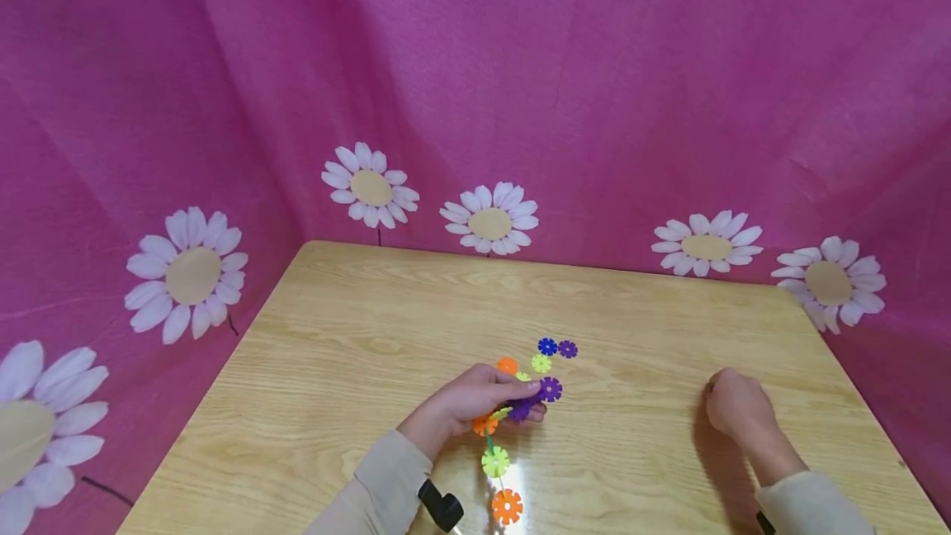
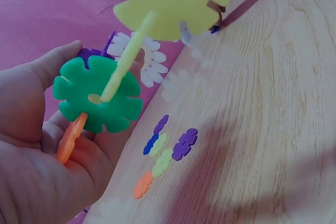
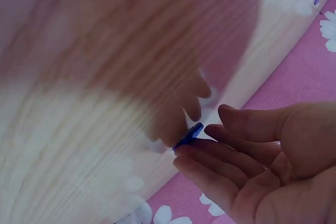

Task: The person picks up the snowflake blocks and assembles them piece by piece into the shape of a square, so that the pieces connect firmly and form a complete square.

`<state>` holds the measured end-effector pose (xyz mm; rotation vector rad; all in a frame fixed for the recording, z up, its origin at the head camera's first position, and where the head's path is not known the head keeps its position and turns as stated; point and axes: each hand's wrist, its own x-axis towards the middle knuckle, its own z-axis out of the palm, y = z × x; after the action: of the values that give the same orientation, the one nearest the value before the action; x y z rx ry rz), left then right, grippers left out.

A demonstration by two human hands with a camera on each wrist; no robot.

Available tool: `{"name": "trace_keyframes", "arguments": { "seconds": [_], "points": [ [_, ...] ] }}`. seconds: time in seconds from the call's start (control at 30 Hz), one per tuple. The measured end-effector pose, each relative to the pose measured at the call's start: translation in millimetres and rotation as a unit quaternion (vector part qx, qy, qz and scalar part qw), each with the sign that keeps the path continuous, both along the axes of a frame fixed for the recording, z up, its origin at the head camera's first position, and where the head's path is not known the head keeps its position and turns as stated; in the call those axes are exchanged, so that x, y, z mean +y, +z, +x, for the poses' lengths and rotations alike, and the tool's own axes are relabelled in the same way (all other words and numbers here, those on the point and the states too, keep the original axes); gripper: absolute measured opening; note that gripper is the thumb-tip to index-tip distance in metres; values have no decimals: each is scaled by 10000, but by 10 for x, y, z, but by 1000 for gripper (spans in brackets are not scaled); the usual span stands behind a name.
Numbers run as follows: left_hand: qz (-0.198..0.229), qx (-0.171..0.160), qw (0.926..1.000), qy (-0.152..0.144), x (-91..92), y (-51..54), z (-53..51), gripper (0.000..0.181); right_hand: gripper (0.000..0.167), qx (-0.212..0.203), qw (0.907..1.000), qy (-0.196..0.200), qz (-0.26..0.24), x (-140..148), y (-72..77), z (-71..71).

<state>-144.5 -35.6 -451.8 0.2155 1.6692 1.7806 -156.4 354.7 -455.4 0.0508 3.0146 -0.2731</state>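
Observation:
My left hand (image 1: 486, 395) holds a chain of notched plastic discs above the table. A purple disc (image 1: 522, 408) is at its fingers, and a green disc (image 2: 79, 87) and an orange disc (image 2: 69, 142) are beside the palm. A yellow-green disc (image 1: 495, 461) and another orange disc (image 1: 508, 507) hang lower on the chain. To the right, my right hand (image 1: 739, 407) is down at the table. Its fingertips touch a blue disc (image 3: 188, 136) on the tabletop, while the thumb (image 3: 252, 124) stands apart from it.
Several loose discs lie just beyond the left hand, among them a blue one (image 1: 547, 346), a purple one (image 1: 568, 349) and an orange one (image 1: 508, 365). The wooden table (image 1: 357, 320) meets a pink curtain (image 1: 594, 106) with printed white flowers along its back and sides.

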Motion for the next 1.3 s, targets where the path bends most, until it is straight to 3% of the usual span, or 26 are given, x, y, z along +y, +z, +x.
{"name": "trace_keyframes", "arguments": {
  "seconds": [0.07, 0.27, 0.47, 0.63, 0.8, 0.93, 1.3],
  "points": [
    [-12, -7, 10000, 4, -4, 1, 4, 38, 19, 43, 10000, 50, -3, 0, -20, 10],
    [4, 26, 10000, 16, -9, 20, -3, 40, 17, 289, 9990, -297, -158, -21, 29, -33],
    [-6, -22, 10000, -3, -2, 42, 5, 42, 20, -148, 9981, -592, -107, 26, -5, -71],
    [-47, -82, 10000, 14, -3, 24, 19, 40, 18, -155, 9975, -671, -127, 38, -57, -64],
    [-74, -77, 9999, 44, -2, -17, 21, 39, 14, 3, 9978, -645, -177, 43, -58, -84],
    [-17, -67, 10000, 20, -1, -28, 22, 41, 24, -27, 9984, -546, -137, 62, -31, -113],
    [-72, -150, 9998, 68, 0, 16, -2, 44, 24, -35, 9981, -564, -225, 113, 56, -174]
  ]
}}
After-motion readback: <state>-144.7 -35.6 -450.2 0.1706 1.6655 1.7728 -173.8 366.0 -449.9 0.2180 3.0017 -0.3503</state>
